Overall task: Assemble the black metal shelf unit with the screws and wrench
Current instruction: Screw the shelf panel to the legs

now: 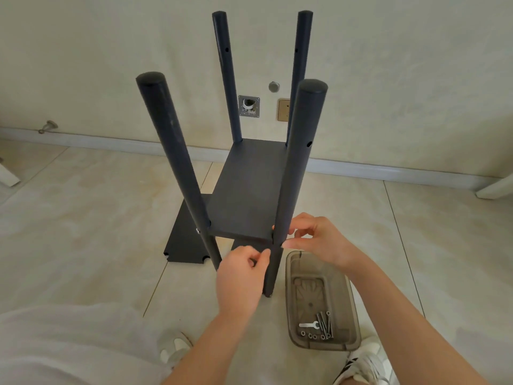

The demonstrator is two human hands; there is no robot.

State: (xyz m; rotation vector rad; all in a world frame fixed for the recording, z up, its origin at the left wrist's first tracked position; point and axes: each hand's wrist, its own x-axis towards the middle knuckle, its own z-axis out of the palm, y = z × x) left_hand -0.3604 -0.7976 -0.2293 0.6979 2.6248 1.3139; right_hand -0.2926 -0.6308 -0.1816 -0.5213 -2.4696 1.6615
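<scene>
Head view: the shelf unit [247, 190] stands on the floor [83, 218], and my left hand [240, 276] and right hand [319, 240] pinch their fingers at its near right post [294, 176], on what I cannot tell, probably fastening a screw; the next move needs the wrench [308, 325] from the tray [308, 290].

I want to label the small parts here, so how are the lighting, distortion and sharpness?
Head view: soft, even light with faint shadows and no strong glare; wide-angle distortion splays the posts outward and bows the baseboard; the screws and wrench in the tray are sharp enough to tell apart; the black shelf shows little surface detail.
</scene>
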